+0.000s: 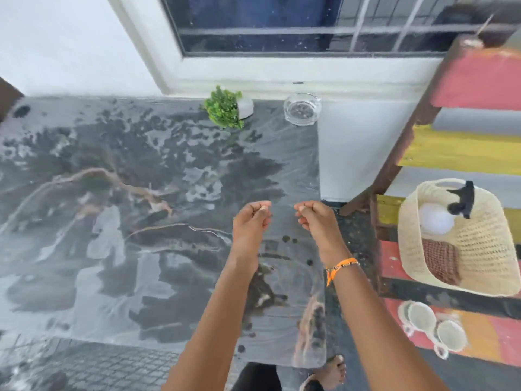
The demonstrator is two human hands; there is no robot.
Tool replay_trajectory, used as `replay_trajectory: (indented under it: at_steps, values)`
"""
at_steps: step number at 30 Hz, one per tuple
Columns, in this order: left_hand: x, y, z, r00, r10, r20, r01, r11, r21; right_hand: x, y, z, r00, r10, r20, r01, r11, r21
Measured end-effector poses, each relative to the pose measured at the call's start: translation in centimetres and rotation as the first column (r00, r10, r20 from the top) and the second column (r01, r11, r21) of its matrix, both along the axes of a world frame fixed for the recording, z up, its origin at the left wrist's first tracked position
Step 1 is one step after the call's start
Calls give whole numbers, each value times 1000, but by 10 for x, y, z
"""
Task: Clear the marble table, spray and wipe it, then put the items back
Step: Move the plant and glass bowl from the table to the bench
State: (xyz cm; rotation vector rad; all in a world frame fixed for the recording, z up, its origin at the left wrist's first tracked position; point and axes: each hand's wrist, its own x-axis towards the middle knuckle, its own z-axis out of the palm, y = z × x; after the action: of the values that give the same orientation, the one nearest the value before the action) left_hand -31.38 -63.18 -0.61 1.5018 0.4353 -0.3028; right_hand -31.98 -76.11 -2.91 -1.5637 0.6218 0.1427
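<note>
At the near right corner of the marble table (118,170), your left hand (251,221) and right hand (315,220) hover side by side, each curled with fingertips pinched. They may be gripping the far edge of a clear sheet (284,292) that seems to hang down toward you, though the blur leaves me unsure. If so, a slack pinch could let it slide off the edge. The stone looks patchy with wet film, so anything set down now may skid or trap moisture. At the far edge the small green plant (225,108) and glass ashtray (302,108) sit near each other; a wide sweep could knock the ashtray off the right side. The basket (456,235) and cups (434,325) wait on the striped bench (479,80) to the right.
</note>
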Motion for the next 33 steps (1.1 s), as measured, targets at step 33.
replay_trajectory:
  at_steps: [33]
  values:
    - [279,11,-15,987,155,39,-159,970,183,202,3,-19,954,271,-128,-248,471,-847]
